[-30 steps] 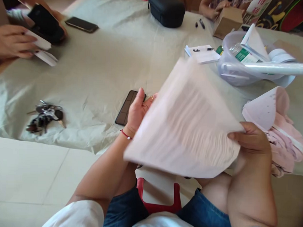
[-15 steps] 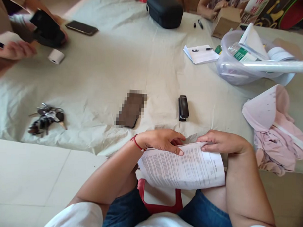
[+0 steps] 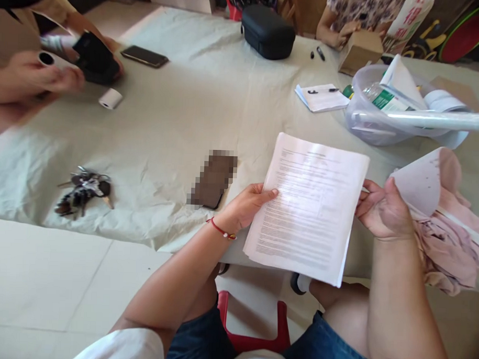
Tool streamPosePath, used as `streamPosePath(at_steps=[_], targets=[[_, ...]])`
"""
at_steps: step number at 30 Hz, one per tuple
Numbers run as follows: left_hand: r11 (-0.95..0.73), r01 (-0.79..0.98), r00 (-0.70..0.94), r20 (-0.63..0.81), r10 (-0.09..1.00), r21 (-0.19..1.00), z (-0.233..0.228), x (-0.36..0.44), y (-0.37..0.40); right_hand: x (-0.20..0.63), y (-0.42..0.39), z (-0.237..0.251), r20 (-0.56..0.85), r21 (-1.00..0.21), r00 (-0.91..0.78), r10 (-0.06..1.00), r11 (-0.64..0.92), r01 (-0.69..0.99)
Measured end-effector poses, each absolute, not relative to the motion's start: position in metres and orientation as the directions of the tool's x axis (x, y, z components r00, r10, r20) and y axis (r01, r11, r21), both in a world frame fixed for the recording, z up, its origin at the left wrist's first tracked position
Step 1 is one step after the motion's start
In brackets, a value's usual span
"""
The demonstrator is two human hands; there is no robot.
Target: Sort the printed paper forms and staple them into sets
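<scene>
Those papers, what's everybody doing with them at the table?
The person wearing the camera holds a stack of printed papers flat over the table's edge, the left hand on one side and the right hand on the other. A bunch of keys and a phone lie on the table cloth nearby. Across the table, another person's hands hold a black case beside a small paper roll.

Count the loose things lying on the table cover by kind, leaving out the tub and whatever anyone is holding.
Phones: 2, the blurred phone and the far phone
Bunch of keys: 1
Paper roll: 1
Black case: 1
Notepad: 1
Pink cloth: 1
Total: 7
</scene>
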State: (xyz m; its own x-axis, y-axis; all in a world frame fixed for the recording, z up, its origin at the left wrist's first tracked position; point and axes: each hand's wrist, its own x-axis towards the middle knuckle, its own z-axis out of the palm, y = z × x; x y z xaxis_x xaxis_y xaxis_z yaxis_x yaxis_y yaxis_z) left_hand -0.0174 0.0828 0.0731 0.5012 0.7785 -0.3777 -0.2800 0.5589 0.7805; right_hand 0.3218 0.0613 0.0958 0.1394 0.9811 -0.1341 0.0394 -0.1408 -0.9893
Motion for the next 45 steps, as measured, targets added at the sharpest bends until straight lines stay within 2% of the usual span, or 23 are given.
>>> streamPosePath(at_steps=[2,4,9,15,18,21,23,27,31,34,38,45], targets=[[0.548,-0.377,0.424,-0.387,0.819,0.747,0.067,-0.009,0.082,0.307,0.065,0.089,-0.241,-0.969,0.130,0.962,-0.231,-0.089],[0.538,-0.425,0.358,-0.411,0.838,0.728,0.063,-0.003,0.081,0.296,0.064,0.082,-0.268,-0.963,0.181,0.946,-0.254,-0.095],[0.549,-0.462,0.312,-0.452,0.836,0.696,0.066,0.002,0.079,0.288,0.059,0.065,-0.177,-0.980,0.325,0.929,-0.196,0.026],[0.542,-0.496,0.220,-0.506,0.834,0.678,0.070,0.002,0.082,0.295,0.058,0.061,-0.134,-0.983,0.315,0.940,-0.166,0.076],[0.553,-0.470,0.206,-0.523,0.827,0.688,0.069,0.003,0.082,0.302,0.057,0.060,-0.125,-0.967,0.285,0.950,-0.181,0.178],[0.546,-0.467,0.212,-0.512,0.833,0.695,0.069,0.004,0.080,0.314,0.059,0.059,-0.039,-0.952,0.334,0.942,-0.137,0.274],[0.543,-0.470,0.226,-0.500,0.836,0.696,0.069,0.003,0.080,0.324,0.062,0.059,-0.008,-0.966,0.385,0.923,-0.107,0.237],[0.527,-0.480,0.232,-0.478,0.847,0.701,0.068,0.001,0.079,0.350,0.063,0.063,-0.041,-0.989,0.514,0.857,-0.107,0.098],[0.489,-0.516,0.194,-0.460,0.867,0.703,0.068,0.001,0.081,0.367,0.060,0.070,-0.031,-0.992,0.596,0.802,-0.099,0.081],[0.469,-0.529,0.151,-0.466,0.872,0.707,0.068,0.001,0.082,0.366,0.059,0.075,-0.061,-0.994,0.583,0.810,-0.100,0.036],[0.461,-0.527,0.123,-0.473,0.873,0.714,0.067,0.002,0.082,0.349,0.063,0.077,-0.182,-0.982,0.479,0.859,-0.182,-0.047],[0.459,-0.531,0.162,-0.446,0.880,0.712,0.065,0.002,0.082,0.302,0.062,0.072,-0.372,-0.926,0.266,0.889,-0.377,-0.037]])
